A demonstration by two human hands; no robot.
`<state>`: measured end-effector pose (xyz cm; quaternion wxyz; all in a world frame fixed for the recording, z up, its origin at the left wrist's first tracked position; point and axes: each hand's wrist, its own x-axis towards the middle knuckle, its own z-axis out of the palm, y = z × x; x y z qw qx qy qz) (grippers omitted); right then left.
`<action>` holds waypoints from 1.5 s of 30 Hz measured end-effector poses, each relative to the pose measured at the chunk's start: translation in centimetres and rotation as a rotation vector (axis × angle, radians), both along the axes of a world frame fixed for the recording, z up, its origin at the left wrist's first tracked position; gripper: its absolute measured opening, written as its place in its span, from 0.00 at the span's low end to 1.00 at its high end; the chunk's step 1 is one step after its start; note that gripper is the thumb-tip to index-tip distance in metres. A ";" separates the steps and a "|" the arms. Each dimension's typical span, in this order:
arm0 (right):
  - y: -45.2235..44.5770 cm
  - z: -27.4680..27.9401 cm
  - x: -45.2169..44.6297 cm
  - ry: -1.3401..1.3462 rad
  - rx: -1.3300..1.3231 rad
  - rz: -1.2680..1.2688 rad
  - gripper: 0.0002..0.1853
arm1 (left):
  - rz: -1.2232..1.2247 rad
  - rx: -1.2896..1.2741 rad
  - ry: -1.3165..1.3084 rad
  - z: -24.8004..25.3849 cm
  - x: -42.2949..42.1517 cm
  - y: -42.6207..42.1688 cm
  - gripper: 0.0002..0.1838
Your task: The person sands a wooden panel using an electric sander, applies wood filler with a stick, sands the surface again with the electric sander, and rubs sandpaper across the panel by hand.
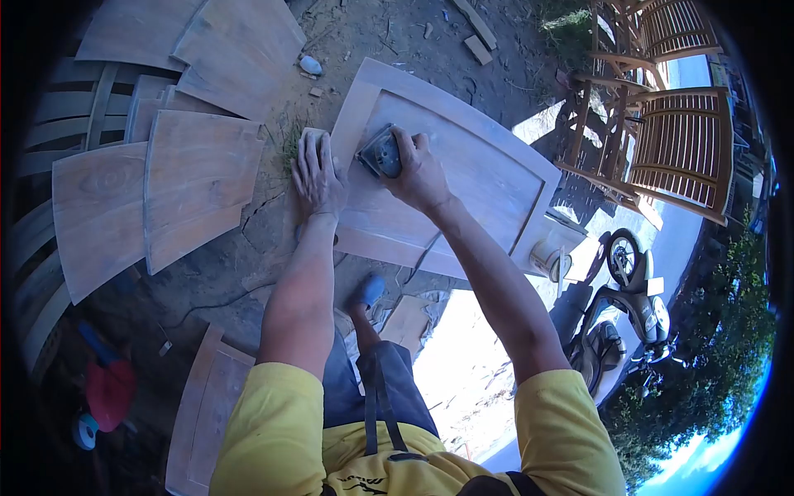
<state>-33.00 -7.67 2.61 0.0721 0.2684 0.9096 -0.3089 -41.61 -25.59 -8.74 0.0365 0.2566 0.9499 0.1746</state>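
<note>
A framed wooden panel (pixel 463 149) lies flat in front of me, its recessed middle covered in pale dust. My right hand (pixel 420 174) is wrapped around a dark power sander (pixel 381 153), which rests on the panel near its left end. Beside the panel's left edge, my left hand (pixel 318 178) lies with fingers stretched out. A pale edge shows at its fingertips; what it belongs to I cannot make out. A cord (pixel 420 256) hangs over the panel's near edge.
Several wooden boards (pixel 203 178) lean on slats at the left. Another panel (pixel 207 405) stands near my left side. A bucket (pixel 549 258) sits by the panel's right end. Wooden chairs (pixel 678 149) and a motorcycle (pixel 620 322) are at the right. At lower left is a person (pixel 109 393).
</note>
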 end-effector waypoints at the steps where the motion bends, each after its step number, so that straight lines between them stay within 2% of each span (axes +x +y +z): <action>1: -0.3 0.4 0.5 -0.029 -0.002 -0.080 0.47 | -0.027 0.002 -0.006 -0.2 0.0 0.0 0.33; 5: 2.7 0.3 5.3 -0.018 0.013 -0.269 0.45 | -0.027 0.024 0.035 -1.1 0.0 -0.2 0.34; 7: 5.5 -1.0 9.4 0.073 0.172 -0.360 0.44 | -0.022 0.046 0.036 -1.0 -0.1 -0.2 0.34; 9: 8.4 -1.5 13.6 0.055 0.227 -0.487 0.44 | -0.017 0.055 0.038 -0.8 0.0 0.0 0.34; 11: 11.0 -1.5 17.0 -0.082 0.216 -0.700 0.43 | -0.012 0.063 0.039 -0.9 0.0 0.1 0.34; 12: 11.4 -0.9 16.9 -0.084 0.213 -0.698 0.43 | -0.006 0.053 0.057 -1.1 0.0 0.3 0.34; 14: 11.8 1.0 16.1 -0.175 0.150 -1.038 0.39 | -0.009 0.035 0.071 -1.2 0.2 0.0 0.34; 15: 11.7 0.6 15.8 -0.176 0.147 -1.041 0.39 | -0.009 0.039 0.069 -1.2 0.2 0.0 0.34; 17: 11.3 -0.9 14.6 -0.095 0.302 -0.848 0.40 | -0.018 0.041 0.070 -0.9 0.1 0.2 0.34; 19: 9.8 -1.3 10.5 -0.106 0.188 -0.792 0.40 | -0.020 0.051 0.078 -0.8 0.1 0.2 0.33; 21: 7.0 -0.6 5.6 -0.088 0.206 -0.676 0.42 | -0.032 0.062 0.091 -0.9 0.1 0.2 0.33; 24: 3.1 -0.7 0.2 0.038 0.109 -0.533 0.44 | -0.039 0.051 0.101 -0.6 0.2 0.2 0.32; 28: 1.1 0.3 -0.9 -0.033 0.039 -0.381 0.45 | -0.040 0.061 0.114 -1.1 0.0 0.4 0.31; 35: 7.0 -1.9 7.3 0.041 0.195 -0.571 0.45 | -0.020 0.051 0.123 -0.9 0.3 0.4 0.31; 38: 7.0 -1.3 7.0 -0.076 0.195 -0.704 0.45 | -0.029 0.048 0.141 -1.2 0.2 0.3 0.31; 41: 4.4 -0.4 3.1 -0.070 0.106 -0.647 0.47 | -0.024 0.036 0.129 -0.9 0.3 0.5 0.30; 43: 2.2 -1.2 0.4 0.032 0.053 -0.594 0.48 | -0.039 0.028 0.126 -0.7 0.0 0.1 0.30; 45: 1.2 -0.8 -0.7 0.027 0.054 -0.446 0.46 | -0.068 0.044 0.107 -0.8 0.2 0.5 0.30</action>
